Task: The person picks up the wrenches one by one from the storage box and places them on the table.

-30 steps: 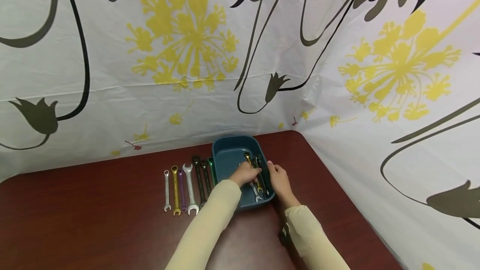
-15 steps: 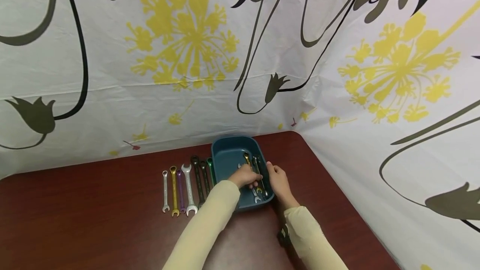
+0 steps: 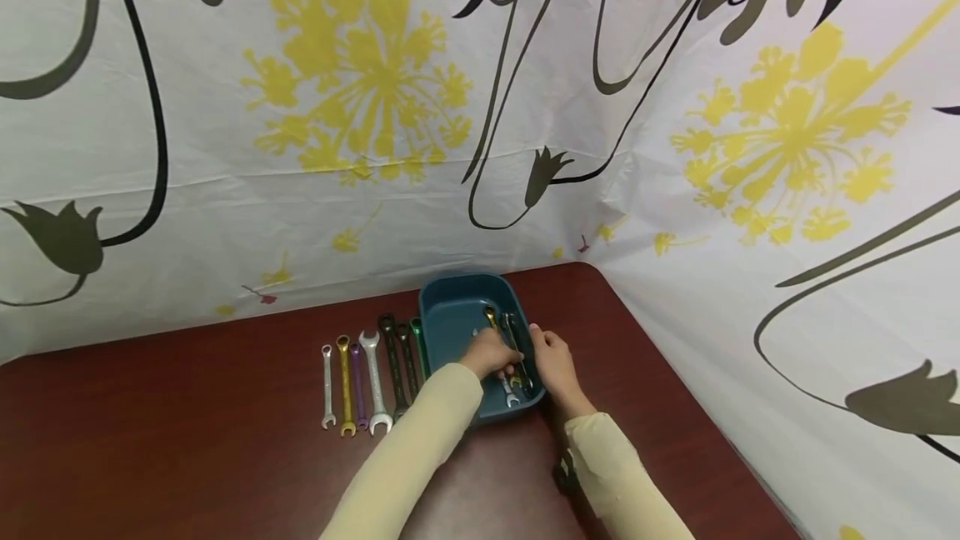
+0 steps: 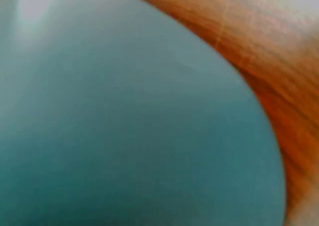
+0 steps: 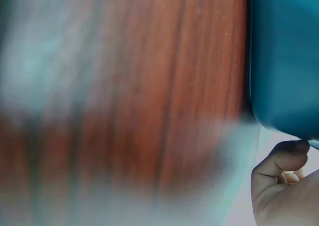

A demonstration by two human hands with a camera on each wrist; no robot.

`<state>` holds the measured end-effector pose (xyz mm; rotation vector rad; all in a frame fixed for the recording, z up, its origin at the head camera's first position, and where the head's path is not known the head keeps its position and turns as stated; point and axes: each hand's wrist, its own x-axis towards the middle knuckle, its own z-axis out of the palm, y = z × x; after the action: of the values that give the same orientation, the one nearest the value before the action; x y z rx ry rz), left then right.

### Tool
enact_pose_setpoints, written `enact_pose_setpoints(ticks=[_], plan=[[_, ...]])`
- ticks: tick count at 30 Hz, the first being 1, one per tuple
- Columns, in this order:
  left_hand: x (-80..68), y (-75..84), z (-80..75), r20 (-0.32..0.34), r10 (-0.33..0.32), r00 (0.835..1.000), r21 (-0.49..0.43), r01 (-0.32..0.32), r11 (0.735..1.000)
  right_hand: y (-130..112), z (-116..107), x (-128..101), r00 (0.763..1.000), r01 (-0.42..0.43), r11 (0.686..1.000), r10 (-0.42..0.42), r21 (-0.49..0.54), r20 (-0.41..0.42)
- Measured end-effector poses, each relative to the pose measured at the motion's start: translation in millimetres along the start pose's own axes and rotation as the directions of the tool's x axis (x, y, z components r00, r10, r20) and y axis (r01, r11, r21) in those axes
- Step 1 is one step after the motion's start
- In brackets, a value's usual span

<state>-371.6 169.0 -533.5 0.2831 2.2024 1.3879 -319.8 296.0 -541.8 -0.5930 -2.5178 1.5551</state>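
A blue tray (image 3: 440, 357) stands on the table with several wrenches lying lengthwise along its right side. My left hand (image 3: 486, 353) reaches into it, fingers curled down, and pinches the middle of a dark, shiny wrench (image 3: 527, 382) near the right wall. Beside that lie a gold wrench (image 3: 491, 315) and a silver wrench (image 3: 512, 397), their middles hidden under the hand. My right hand (image 3: 553, 361) holds the tray's right rim from outside; the right wrist view shows a bent thumb (image 5: 291, 155) at the blue edge. The left wrist view is filled by the tray wall (image 4: 149, 116).
Left of the tray, more wrenches lie in a row: a small silver wrench (image 3: 327, 386), a gold one, a purple wrench (image 3: 358, 386), a large silver wrench (image 3: 375, 382), then dark and green ones. Patterned cloth (image 3: 360, 215) hangs behind the brown table (image 3: 187, 432).
The dark wrench by the right wall has shifted slightly and shows more shine. My left hand has barely moved; my right hand stays on the rim. The head view has drifted slightly.
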Motion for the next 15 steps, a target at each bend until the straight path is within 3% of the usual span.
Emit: enact_pose_setpoints(ticks=[3,15], plan=[[-1.1,2.7,2.0,-0.025,-0.005,1.0,0.024,0.006,1.0,0.3,-1.9,-1.1,1.0,0.006,1.0,-0.006,0.001,0.002],[-1.1,1.9,3.9,-0.038,-0.053,0.998,-0.025,0.052,0.998,0.8,0.3,0.1,1.0,0.0,0.999,0.001,0.043,-0.022]])
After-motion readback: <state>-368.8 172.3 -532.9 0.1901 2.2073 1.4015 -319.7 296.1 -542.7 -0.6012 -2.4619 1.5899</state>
